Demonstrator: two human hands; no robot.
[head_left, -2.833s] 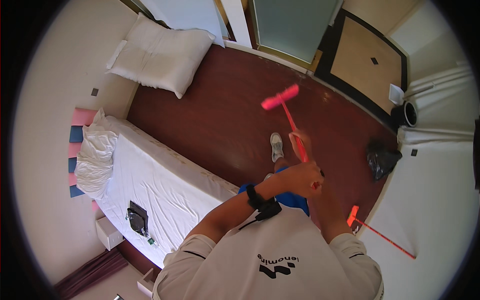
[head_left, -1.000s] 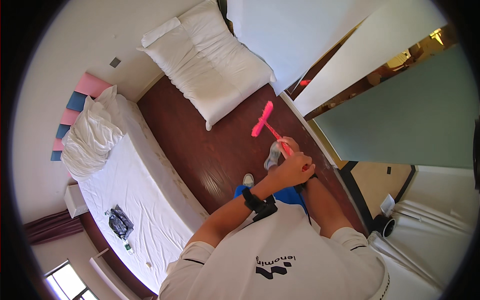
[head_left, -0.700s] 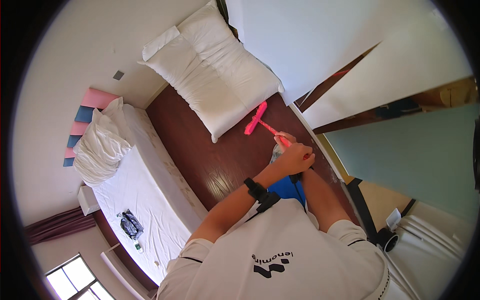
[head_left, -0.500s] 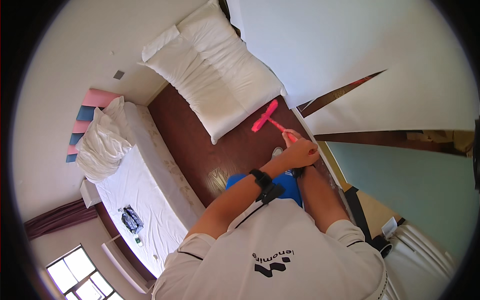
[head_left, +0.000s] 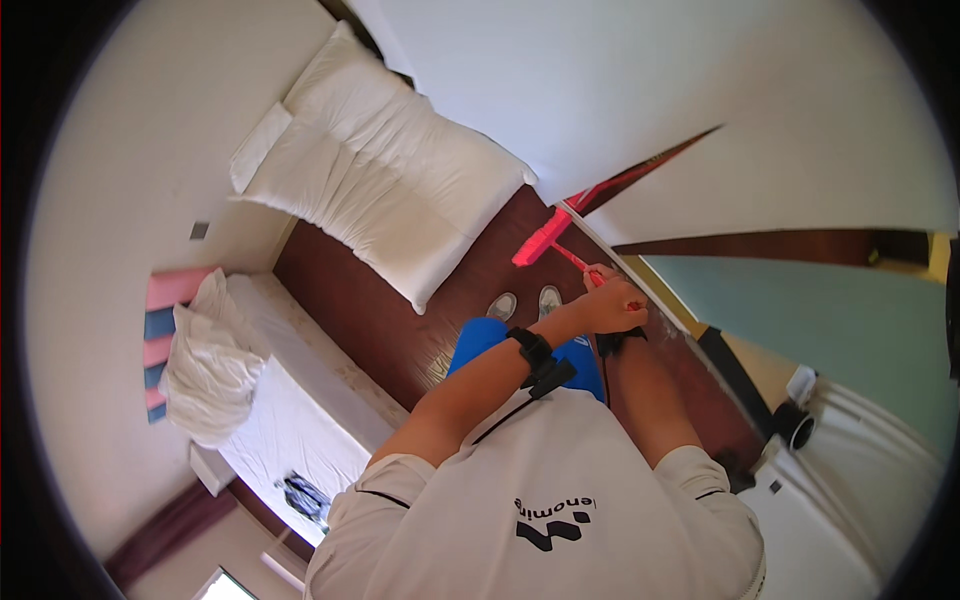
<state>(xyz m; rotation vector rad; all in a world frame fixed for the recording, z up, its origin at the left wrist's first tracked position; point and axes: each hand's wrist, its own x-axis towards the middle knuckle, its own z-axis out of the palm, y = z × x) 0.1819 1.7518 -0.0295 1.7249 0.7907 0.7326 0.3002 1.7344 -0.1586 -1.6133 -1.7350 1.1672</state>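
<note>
Both left hand (head_left: 613,304) and right hand (head_left: 599,274) clamp broom handle (head_left: 572,258); pink head (head_left: 541,239) now reaches floor (head_left: 345,280) edge, work seemingly shifting wallward.

Lettering shows on the front of the wearer's white shirt (head_left: 450,540): a short line of small, dark letters (head_left: 555,504), seemingly a single word, runs across the chest and appears upside down from this viewpoint; just below it in view sits a bold black emblem (head_left: 545,538), a jagged zigzag with a small diamond by its upper right; on the blue shorts (head_left: 475,345) is a small white mark (head_left: 583,341), perhaps lettering, too tiny to read.
</note>
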